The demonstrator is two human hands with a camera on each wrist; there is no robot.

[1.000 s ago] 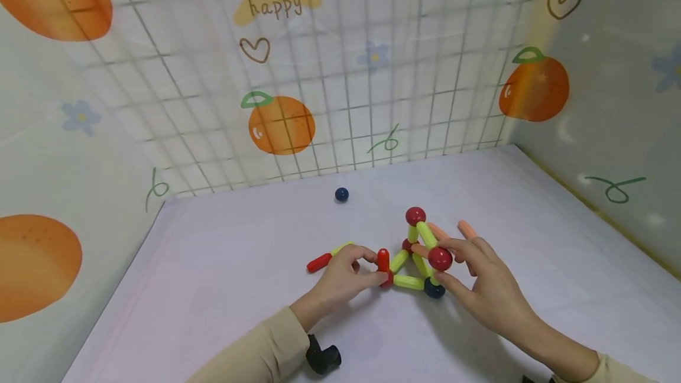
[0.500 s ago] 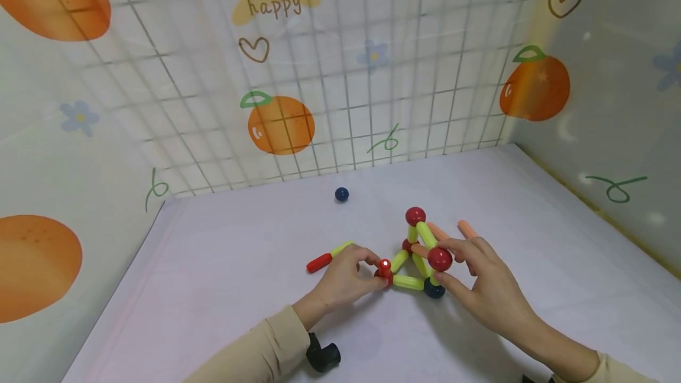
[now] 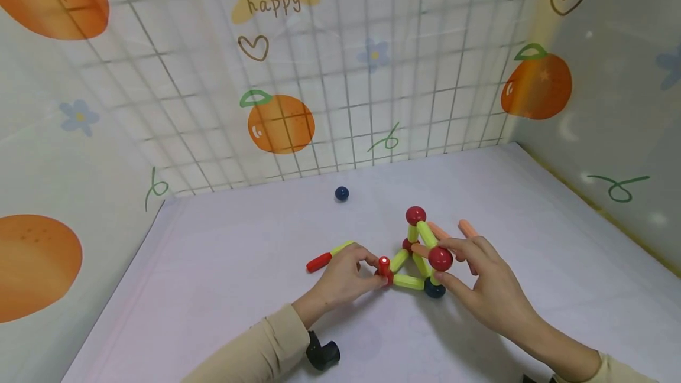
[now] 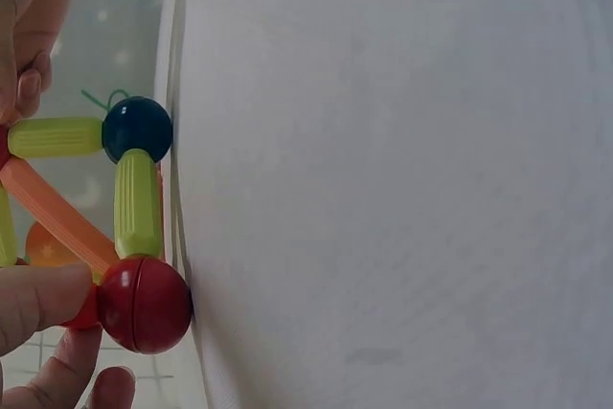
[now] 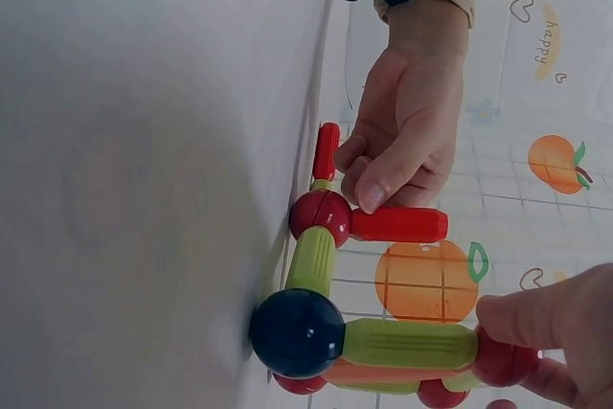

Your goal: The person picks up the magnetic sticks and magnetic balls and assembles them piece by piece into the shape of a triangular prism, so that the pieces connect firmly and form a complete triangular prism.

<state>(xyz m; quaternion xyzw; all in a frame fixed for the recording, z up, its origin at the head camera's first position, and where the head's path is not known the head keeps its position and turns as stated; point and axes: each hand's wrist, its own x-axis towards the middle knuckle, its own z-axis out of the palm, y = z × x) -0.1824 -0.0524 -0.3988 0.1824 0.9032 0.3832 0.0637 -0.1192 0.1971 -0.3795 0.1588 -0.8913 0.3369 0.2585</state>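
Note:
A magnetic rod-and-ball frame stands on the table: yellow-green rods (image 3: pixel 408 282), red balls and a navy ball (image 3: pixel 434 288). My left hand (image 3: pixel 340 276) is at its left corner, thumb and fingers pinching a short red rod (image 5: pixel 402 225) where it meets a red ball (image 4: pixel 146 304). That rod rises from the ball, its end tipped towards me in the head view. My right hand (image 3: pixel 489 288) pinches the upper red ball (image 3: pixel 440 258) between thumb and fingers, above the navy ball. Another red ball (image 3: pixel 415 216) tops the rear corner. An orange rod (image 4: pixel 59 215) runs diagonally through the frame.
Behind the frame a loose navy ball (image 3: pixel 341 194) lies on the table. A red rod (image 3: pixel 319 262) and a yellow-green rod (image 3: pixel 342 248) lie left, partly behind my left hand. An orange rod (image 3: pixel 467 229) lies back right. Printed curtains (image 3: pixel 330 75) border the table.
The short red rod at my left fingers has tipped from upright towards me, then risen slightly. My right hand and the rest of the frame have stayed nearly still.

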